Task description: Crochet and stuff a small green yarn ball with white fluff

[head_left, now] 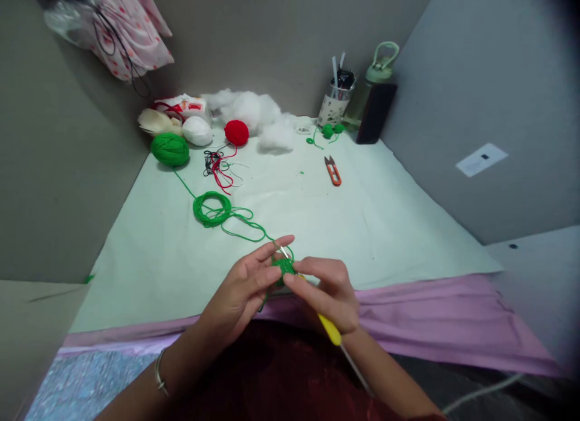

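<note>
Near the table's front edge, my left hand (254, 279) pinches a small piece of green crochet (284, 266) between thumb and fingers, its index finger stretched out under the working yarn. A crochet hook (330, 329) with a yellow handle is in my right hand (328, 288), its metal tip up at the crochet piece. Green yarn runs from the piece back to a loose coil (212, 209) and on to a green yarn ball (170, 150) at the left. My fingers partly cover the crochet piece.
Red (236, 133) and white (197, 131) yarn balls and white stuffing (254, 113) lie along the back. Orange thread snips (333, 171) lie right of centre. A cup of tools (334, 107), a green bottle (378, 77) and a dark phone (377, 114) stand at the back right.
</note>
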Motion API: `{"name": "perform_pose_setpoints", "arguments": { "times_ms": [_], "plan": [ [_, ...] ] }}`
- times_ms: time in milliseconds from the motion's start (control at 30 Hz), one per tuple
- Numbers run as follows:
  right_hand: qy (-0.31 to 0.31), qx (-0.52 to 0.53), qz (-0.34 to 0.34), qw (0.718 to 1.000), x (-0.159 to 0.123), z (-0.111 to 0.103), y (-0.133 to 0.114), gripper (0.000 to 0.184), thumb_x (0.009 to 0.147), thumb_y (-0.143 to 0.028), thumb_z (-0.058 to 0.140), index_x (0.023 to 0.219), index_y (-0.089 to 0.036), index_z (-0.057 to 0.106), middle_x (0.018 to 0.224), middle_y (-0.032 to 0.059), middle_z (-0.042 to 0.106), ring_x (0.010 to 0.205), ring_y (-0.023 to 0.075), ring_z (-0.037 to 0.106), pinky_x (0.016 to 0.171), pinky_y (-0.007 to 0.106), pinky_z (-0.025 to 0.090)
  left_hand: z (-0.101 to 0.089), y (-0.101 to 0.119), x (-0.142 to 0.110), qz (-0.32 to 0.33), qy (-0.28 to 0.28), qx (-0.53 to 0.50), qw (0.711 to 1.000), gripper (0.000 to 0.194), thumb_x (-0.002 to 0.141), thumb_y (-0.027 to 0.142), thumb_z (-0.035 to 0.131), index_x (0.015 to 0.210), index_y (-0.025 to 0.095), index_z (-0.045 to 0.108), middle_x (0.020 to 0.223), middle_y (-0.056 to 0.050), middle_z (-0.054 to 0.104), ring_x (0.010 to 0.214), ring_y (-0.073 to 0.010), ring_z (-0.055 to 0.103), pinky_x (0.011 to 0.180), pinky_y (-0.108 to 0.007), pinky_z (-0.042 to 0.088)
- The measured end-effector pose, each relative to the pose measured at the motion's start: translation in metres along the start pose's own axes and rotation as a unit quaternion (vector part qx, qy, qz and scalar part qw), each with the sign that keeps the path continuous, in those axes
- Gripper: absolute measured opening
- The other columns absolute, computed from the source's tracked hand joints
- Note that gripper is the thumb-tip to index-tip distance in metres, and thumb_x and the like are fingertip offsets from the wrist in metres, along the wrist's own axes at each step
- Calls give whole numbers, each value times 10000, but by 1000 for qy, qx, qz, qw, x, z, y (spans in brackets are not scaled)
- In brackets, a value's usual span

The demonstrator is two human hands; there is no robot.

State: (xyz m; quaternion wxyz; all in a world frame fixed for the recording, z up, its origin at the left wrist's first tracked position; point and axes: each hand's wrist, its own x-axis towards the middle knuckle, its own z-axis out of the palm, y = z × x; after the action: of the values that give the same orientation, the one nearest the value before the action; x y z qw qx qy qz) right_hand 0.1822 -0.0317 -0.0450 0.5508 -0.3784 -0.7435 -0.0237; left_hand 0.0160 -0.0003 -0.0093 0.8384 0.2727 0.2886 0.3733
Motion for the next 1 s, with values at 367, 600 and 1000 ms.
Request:
{"name": "perform_pose_setpoints", "arguments": {
  "times_ms": [367, 600, 1000],
  "plan": [
    [-8, 202, 135, 970, 20, -12, -3, 332, 975, -121, 589, 1221, -301, 719, 1092, 57, 761, 942, 163, 737, 765, 302, 630, -6, 9, 4, 21, -7, 10, 1000, 596, 711, 234, 836, 1291, 226, 700, 978, -8, 618, 909, -125, 548, 878, -217, 415],
    [-32, 244, 185, 951, 28, -20, -4, 274, 955, -114, 609, 1114, -279, 758, 1000, 51, 777, 903, 184, 730, 772, 362, 623, -13, 14, 4, 22, -2, 55, 998, 586, 706, 256, 818, 1282, 222, 711, 948, -13, 553, 860, -130, 492, 844, -218, 409],
    [33, 385, 325, 863, 23, -12, -3, 165, 951, -209, 643, 998, -257, 793, 874, 35, 750, 727, 145, 697, 684, 300, 584, -16, 23, 2, 85, 11, 166, 982, 471, 730, 239, 817, 1197, 246, 749, 930, -23, 565, 847, -141, 506, 765, -234, 420]
  ]
}}
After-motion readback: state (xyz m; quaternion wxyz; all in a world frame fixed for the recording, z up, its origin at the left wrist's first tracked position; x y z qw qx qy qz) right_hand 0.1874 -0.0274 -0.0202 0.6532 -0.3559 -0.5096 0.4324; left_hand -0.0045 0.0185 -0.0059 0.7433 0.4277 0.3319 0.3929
